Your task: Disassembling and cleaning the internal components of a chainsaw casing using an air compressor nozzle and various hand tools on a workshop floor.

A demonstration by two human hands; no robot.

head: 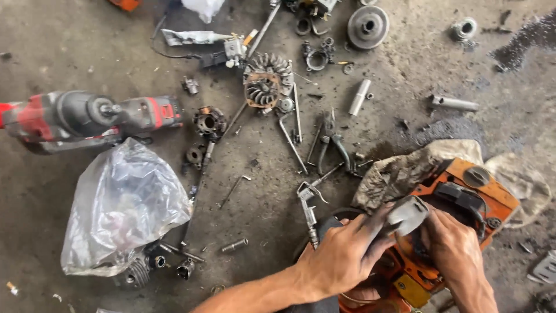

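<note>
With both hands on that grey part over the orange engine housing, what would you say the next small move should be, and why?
Probably press the grey part down a little further onto the orange housing. The left hand grips it from the side, the right hand rests on the housing beside it, and the part sits tilted, one edge raised. Whether anything underneath lines up is hidden by the hands.

Two hands (347, 255), one pliers (331, 142), one drill (87, 119).
</note>
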